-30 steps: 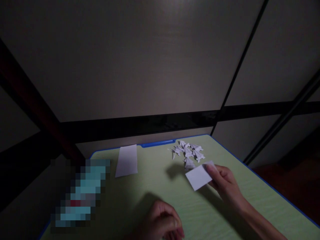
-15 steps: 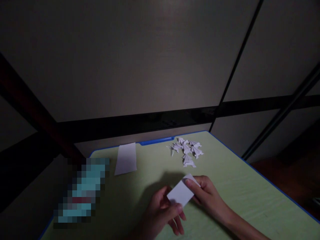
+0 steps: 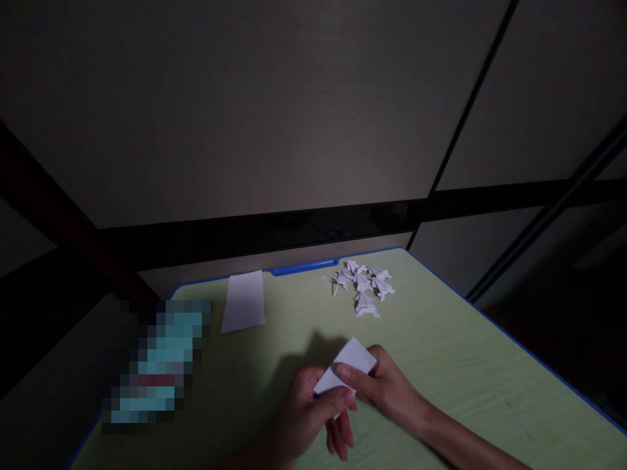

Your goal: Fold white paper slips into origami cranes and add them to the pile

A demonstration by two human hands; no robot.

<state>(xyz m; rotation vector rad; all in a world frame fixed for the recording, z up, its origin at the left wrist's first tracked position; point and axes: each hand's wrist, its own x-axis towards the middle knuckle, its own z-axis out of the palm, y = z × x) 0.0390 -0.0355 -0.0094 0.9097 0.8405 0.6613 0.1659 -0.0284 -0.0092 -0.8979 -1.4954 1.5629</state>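
Both my hands hold a small white paper rectangle (image 3: 350,362) above the pale green table (image 3: 465,365). My left hand (image 3: 313,418) pinches its near left corner with thumb and forefinger. My right hand (image 3: 385,388) grips its right side, fingers curled over the edge. The paper is tilted, its far corner raised.
A pile of several small folded white paper figures (image 3: 362,287) lies near the table's far edge. A stack of white paper sheets (image 3: 243,301) lies at the far left. A blurred blue-and-red patch (image 3: 157,365) covers the table's left side. The table has a blue rim (image 3: 298,266); dark wall panels rise behind.
My right hand carried the paper from beside the folded pile toward me. My left hand rose from the table and took hold of it; both now grip it closer together.
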